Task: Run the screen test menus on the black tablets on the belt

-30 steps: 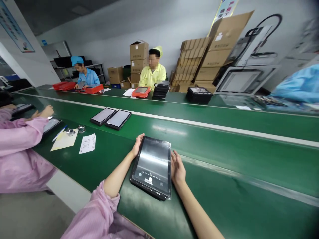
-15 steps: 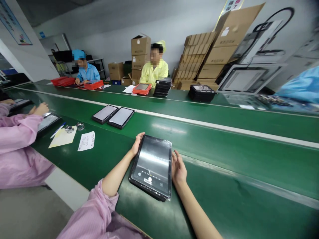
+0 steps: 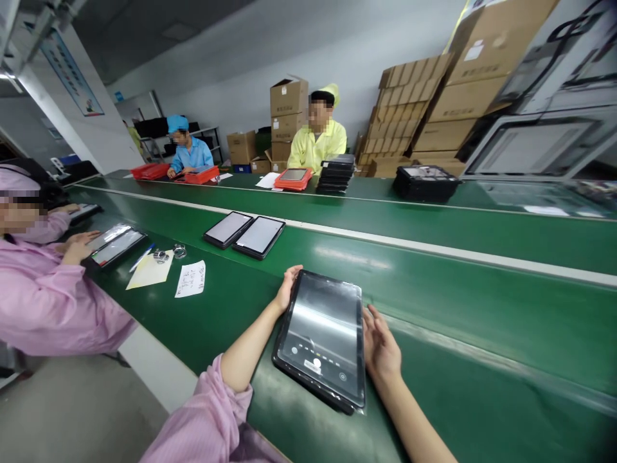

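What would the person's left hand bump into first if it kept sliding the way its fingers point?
Probably nothing close. The left hand points up along the tablet's left edge, across bare green belt. The two tablets lie off to its left, though depth is hard to judge.

Landmark: green belt (image 3: 434,302)
On it, far left: two tablets (image 3: 245,231) side by side
Near edge: paper slips (image 3: 191,279), pen (image 3: 142,257)
Beyond it: stacked cardboard boxes (image 3: 288,109), red trays (image 3: 292,179)

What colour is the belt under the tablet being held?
Green, seen in the head view: the belt under the tablet.
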A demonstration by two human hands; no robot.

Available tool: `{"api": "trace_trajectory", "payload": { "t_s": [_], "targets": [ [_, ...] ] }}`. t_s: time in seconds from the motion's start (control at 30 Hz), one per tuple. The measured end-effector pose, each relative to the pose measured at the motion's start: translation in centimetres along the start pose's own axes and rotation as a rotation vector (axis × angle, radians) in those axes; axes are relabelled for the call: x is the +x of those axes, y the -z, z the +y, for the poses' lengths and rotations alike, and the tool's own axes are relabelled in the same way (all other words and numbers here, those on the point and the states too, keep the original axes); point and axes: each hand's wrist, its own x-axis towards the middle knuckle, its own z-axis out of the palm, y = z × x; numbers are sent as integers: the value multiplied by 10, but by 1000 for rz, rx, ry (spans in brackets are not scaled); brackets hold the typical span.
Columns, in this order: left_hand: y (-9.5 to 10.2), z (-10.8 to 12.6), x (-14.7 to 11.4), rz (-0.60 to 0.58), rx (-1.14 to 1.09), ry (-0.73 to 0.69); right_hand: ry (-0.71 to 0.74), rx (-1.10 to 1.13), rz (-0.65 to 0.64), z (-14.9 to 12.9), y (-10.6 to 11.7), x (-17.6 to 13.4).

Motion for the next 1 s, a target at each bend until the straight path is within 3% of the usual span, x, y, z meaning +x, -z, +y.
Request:
{"api": "trace_trajectory", "payload": {
  "t_s": [0.7, 1.0],
  "targets": [
    [1, -4, 1, 33, -1, 15, -1, -18, -20, 1, 8, 5],
    [1, 6, -8, 101, 109, 37, 40, 32, 25, 2, -4, -2]
  ]
}}
